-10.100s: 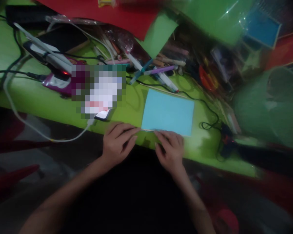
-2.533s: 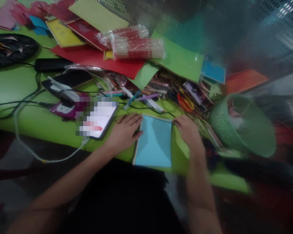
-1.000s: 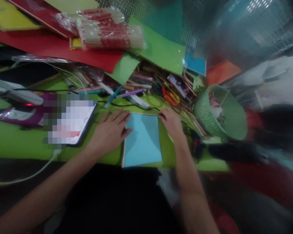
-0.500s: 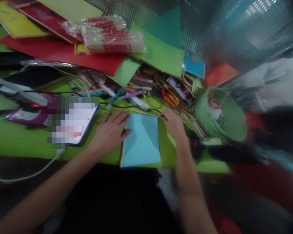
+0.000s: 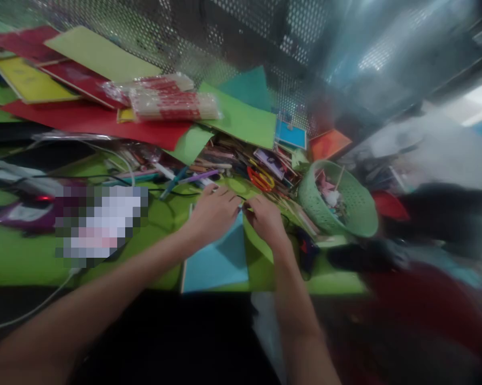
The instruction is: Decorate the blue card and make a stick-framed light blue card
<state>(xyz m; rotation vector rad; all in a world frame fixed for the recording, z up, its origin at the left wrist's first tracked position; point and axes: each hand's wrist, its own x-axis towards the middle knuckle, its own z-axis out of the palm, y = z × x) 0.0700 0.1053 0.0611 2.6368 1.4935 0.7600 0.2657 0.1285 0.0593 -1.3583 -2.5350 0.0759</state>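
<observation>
A light blue card-covered board (image 5: 219,264) lies at the table's front edge, its pale edge showing at the left. Over its top part my left hand (image 5: 216,214) reaches across, fingers bent together and tips at the far right corner. What those fingers hold is hidden. At that same corner my right hand (image 5: 265,219) is closed in a pinch, almost touching the left fingertips. A thin wooden stick ran along the board's top edge into this pinch a moment ago; now the hands mostly cover it.
Left lie a blurred-out phone (image 5: 104,222) on a white cable and a purple glue gun (image 5: 36,206) with a red light. Behind are markers (image 5: 174,182), scissors (image 5: 260,179), loose sticks, coloured card (image 5: 241,120) and wrapped sticks (image 5: 172,104). A green basket (image 5: 345,208) stands right.
My left hand has slid right along the board's top edge to meet my right hand at the corner. The camera view has tilted up, so the table sits lower.
</observation>
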